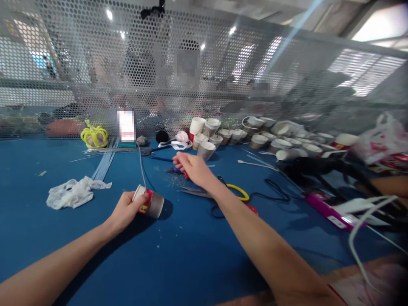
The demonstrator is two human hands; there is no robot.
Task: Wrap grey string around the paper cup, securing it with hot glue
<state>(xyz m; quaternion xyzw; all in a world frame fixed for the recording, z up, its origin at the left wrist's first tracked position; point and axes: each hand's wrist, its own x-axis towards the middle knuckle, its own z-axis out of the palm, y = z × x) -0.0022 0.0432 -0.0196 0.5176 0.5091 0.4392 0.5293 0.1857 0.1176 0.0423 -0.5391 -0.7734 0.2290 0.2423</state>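
My left hand (129,206) is closed around a paper cup (155,205) lying tilted just above the blue table. Grey cord is wound around the cup's lower part, and its red-and-white upper part shows by my thumb. A strand of grey cord (141,165) runs from the cup back to a small grey yarn ball (142,140). Over the middle of the table reaches my right hand (193,168), its fingers loosely bent and somewhat apart, with nothing visible in them. Close beneath it are a blue-and-red tool (175,171) and scissors (196,192) with a yellow handle, partly hidden by my forearm.
Wrapped cups (282,144) stand and lie in a cluster at the back right. A lit phone (126,125) leans against the perforated screen (95,63). White lace (72,193) lies left, a yellow-wrapped pumpkin-like piece (94,135) behind it. Cables and a purple device (328,210) occupy the right.
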